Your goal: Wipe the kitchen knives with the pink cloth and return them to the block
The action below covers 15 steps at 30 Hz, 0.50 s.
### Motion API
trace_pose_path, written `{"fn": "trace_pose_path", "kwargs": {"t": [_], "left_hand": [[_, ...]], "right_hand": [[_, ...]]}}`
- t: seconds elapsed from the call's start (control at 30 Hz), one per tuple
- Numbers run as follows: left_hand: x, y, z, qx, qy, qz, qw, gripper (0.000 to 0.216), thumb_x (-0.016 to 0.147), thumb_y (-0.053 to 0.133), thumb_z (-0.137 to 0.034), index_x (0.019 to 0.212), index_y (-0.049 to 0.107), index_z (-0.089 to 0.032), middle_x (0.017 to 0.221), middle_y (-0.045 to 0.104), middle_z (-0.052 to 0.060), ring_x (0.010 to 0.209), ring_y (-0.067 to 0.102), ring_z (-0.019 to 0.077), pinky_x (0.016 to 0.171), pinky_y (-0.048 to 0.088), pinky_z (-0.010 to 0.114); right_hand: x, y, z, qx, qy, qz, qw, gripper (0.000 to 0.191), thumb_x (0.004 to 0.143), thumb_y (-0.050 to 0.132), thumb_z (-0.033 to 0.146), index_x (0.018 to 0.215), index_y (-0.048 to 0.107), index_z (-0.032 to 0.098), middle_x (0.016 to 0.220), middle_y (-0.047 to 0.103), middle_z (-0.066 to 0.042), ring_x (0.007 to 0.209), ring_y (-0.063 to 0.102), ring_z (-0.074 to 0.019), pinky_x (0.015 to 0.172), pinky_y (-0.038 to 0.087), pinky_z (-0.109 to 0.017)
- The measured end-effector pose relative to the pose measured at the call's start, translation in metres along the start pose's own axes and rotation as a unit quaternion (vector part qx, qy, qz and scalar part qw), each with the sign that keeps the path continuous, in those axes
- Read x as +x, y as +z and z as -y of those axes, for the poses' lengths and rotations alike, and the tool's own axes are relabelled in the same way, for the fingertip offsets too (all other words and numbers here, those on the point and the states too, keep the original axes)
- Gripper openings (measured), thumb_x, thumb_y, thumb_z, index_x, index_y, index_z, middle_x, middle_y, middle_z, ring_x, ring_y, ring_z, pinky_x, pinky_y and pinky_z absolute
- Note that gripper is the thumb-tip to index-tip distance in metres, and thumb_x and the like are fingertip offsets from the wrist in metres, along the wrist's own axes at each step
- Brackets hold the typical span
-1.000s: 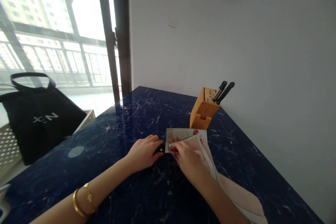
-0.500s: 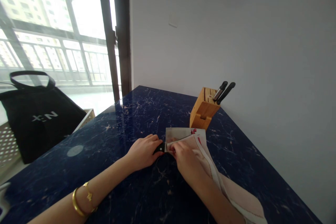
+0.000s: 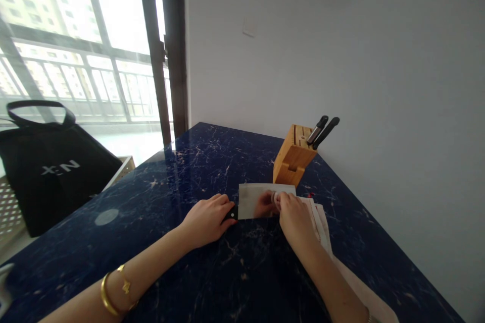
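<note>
My left hand (image 3: 209,219) is closed around the black handle of a cleaver (image 3: 250,197), whose wide shiny blade points right, just above the dark blue tabletop. Bunched in my right hand (image 3: 294,214) is a pale pink cloth (image 3: 320,217), pressed against the right part of the blade. The blade mirrors the fingers of that hand. From the hand the cloth trails down beside my right forearm, which hides part of it. Just behind the blade's far right corner stands a wooden knife block (image 3: 291,161) with two black-handled tools in its slots.
The blue marble-patterned table (image 3: 212,161) runs to a grey wall on the right. A black bag (image 3: 60,166) rests over a perforated light basket (image 3: 127,164) on the left, near the window. A white object (image 3: 4,287), partly cut off, is at the lower left edge.
My right hand has slid right along the blade with the cloth, from near the handle towards the far end. More of the blade shows now. My left hand keeps its grip.
</note>
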<state>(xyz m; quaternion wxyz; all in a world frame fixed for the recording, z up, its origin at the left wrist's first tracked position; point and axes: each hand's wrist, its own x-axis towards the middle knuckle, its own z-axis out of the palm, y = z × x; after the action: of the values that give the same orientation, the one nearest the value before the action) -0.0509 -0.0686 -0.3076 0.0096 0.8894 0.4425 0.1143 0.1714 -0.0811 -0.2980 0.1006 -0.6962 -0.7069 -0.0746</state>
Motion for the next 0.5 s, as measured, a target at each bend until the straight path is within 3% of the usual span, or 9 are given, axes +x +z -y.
{"fn": "trace_pose_path", "kwargs": {"t": [0.2, 0.33, 0.5], "left_hand": [[-0.001, 0.001, -0.003, 0.005, 0.006, -0.005, 1.000, 0.032, 0.086, 0.039, -0.041, 0.107, 0.055, -0.021, 0.092, 0.056, 0.007, 0.090, 0.053, 0.0220, 0.072, 0.044, 0.032], [-0.001, 0.000, -0.004, 0.004, -0.003, 0.002, 1.000, 0.029, 0.085, 0.041, -0.039, 0.102, 0.056, -0.021, 0.091, 0.056, 0.006, 0.090, 0.053, 0.0217, 0.073, 0.044, 0.031], [-0.001, 0.000, -0.002, 0.000, -0.004, 0.001, 1.000, 0.029, 0.083, 0.045, -0.037, 0.106, 0.055, -0.023, 0.092, 0.057, 0.006, 0.091, 0.054, 0.0217, 0.072, 0.045, 0.031]], "right_hand": [[-0.007, -0.006, 0.024, 0.117, -0.048, -0.013, 0.992, 0.022, 0.082, 0.038, 0.008, 0.089, 0.056, 0.018, 0.091, 0.058, -0.006, 0.087, 0.051, -0.0170, 0.077, 0.034, -0.026], [-0.017, 0.002, 0.046, 0.207, -0.146, -0.005, 0.967, 0.024, 0.081, 0.037, 0.007, 0.091, 0.056, 0.019, 0.093, 0.057, -0.004, 0.090, 0.050, -0.0152, 0.079, 0.036, -0.025], [-0.022, 0.011, 0.051, 0.204, -0.173, 0.011, 0.964, 0.024, 0.076, 0.038, 0.003, 0.084, 0.056, 0.017, 0.090, 0.056, -0.005, 0.089, 0.049, -0.0162, 0.080, 0.035, -0.027]]}}
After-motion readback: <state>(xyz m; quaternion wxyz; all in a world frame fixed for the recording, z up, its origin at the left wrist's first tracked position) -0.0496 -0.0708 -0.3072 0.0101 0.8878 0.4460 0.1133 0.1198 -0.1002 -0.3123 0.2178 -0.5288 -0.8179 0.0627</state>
